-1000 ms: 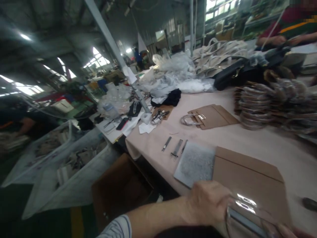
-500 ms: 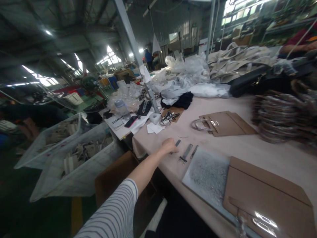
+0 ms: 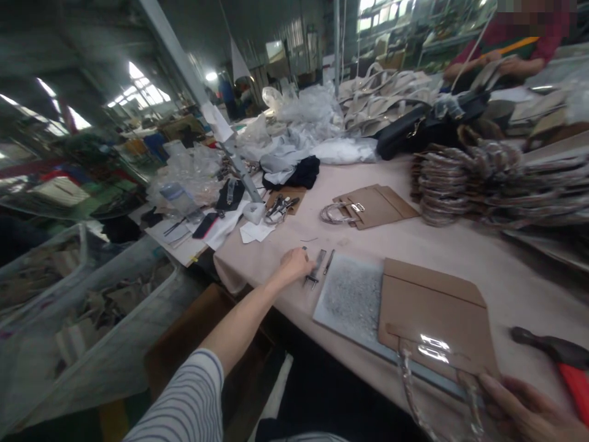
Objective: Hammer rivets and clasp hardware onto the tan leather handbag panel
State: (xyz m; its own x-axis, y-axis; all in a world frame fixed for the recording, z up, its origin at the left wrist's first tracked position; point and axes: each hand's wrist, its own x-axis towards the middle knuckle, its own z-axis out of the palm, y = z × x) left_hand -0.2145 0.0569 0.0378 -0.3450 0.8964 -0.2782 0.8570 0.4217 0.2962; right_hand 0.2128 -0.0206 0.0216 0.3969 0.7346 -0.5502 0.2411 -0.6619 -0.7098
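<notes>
My left hand (image 3: 294, 264) reaches out over the table, its fingers curled on a small metal tool (image 3: 304, 250) at the left of a short row of tools (image 3: 317, 267). At the bottom right, my right hand (image 3: 529, 412) rests on the near edge of a tan leather bag panel (image 3: 432, 307), fingers on its clear-wrapped handle (image 3: 414, 393). The panel lies partly on a grey speckled pad (image 3: 350, 298).
A red-handled hammer (image 3: 559, 359) lies at the right. A second tan bag piece (image 3: 372, 205) and a stack of wrapped handles (image 3: 451, 184) sit further back, with scissors (image 3: 278, 209), cloth and bags beyond. Another person's hands (image 3: 483, 61) work at the far right. Bins (image 3: 92, 319) stand on the floor.
My left hand left the bag handle, stretched out to the row of metal tools and closed on the leftmost one. My right hand has come back into view at the bag's handle.
</notes>
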